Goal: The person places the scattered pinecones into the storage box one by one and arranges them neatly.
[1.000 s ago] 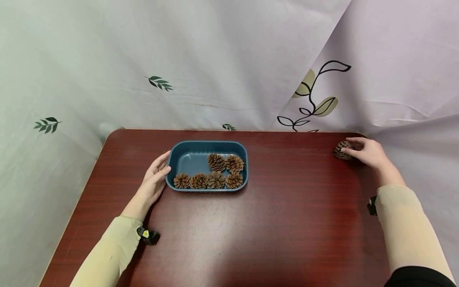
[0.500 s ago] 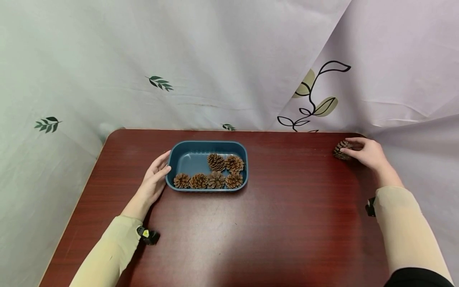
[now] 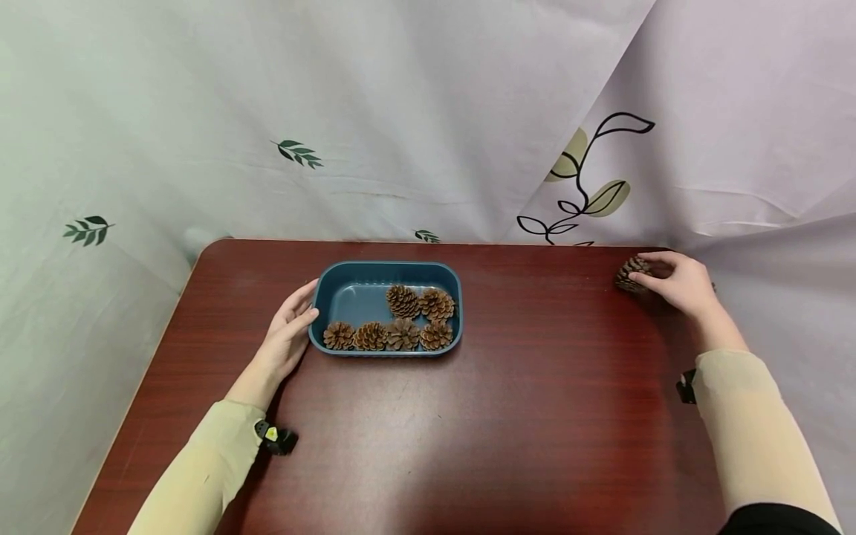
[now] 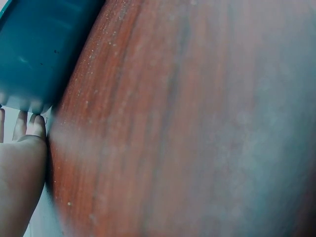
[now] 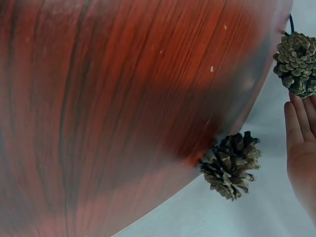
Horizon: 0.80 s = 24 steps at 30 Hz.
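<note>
A blue rectangular tray (image 3: 354, 297) holds several brown pine cones (image 3: 403, 336), most along its near side and right end. My left hand (image 3: 286, 331) rests against the tray's left end, its fingertips touching the outer wall in the left wrist view. Near the table's far right corner, my right hand (image 3: 685, 286) pinches a pine cone (image 3: 631, 275) between thumb and fingers. The right wrist view has this held pine cone (image 5: 297, 64) at the fingertips. A second pine cone (image 5: 230, 165) sits by the table edge there, mostly hidden behind the right hand in the head view.
The reddish-brown wooden table (image 3: 481, 416) has rounded far corners. A pale cloth (image 3: 401, 111) with leaf prints hangs behind it and at both sides. A small black device (image 3: 277, 438) is worn on the left wrist, another (image 3: 686, 386) on the right.
My right hand has shifted slightly left with the pine cone in its grip. A sliver of another pine cone now shows to its right. The left hand and tray stay put.
</note>
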{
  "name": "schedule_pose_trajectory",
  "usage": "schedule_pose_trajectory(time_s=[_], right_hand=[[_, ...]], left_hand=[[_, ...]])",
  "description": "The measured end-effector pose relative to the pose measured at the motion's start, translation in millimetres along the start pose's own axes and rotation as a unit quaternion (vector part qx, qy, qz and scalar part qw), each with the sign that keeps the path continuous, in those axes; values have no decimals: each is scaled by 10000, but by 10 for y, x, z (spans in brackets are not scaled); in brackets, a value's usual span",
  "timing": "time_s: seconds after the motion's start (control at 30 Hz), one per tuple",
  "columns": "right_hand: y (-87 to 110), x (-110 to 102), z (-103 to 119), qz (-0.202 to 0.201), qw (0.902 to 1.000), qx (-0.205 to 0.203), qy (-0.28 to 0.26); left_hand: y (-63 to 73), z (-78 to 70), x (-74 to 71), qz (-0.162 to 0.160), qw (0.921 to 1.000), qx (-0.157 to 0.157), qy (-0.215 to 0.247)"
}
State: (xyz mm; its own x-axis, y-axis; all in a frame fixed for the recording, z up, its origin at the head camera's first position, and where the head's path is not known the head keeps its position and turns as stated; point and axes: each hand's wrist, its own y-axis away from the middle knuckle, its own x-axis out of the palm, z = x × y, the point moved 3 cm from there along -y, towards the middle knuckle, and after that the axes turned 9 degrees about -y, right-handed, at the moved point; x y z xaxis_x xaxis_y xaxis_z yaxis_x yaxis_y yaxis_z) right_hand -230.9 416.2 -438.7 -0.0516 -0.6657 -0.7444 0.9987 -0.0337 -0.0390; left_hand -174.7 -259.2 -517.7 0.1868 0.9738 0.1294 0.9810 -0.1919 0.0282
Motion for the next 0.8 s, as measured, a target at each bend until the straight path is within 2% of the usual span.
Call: schedule_pose_trajectory(time_s=[0.4, 0.8], right_hand=[[35, 94, 211, -238, 9992, -302, 65], [58, 200, 426, -445, 9953, -863, -52]], left_hand=[[-9, -3, 8, -37, 10000, -16, 63], [6, -18, 20, -75, 9999, -82, 84]])
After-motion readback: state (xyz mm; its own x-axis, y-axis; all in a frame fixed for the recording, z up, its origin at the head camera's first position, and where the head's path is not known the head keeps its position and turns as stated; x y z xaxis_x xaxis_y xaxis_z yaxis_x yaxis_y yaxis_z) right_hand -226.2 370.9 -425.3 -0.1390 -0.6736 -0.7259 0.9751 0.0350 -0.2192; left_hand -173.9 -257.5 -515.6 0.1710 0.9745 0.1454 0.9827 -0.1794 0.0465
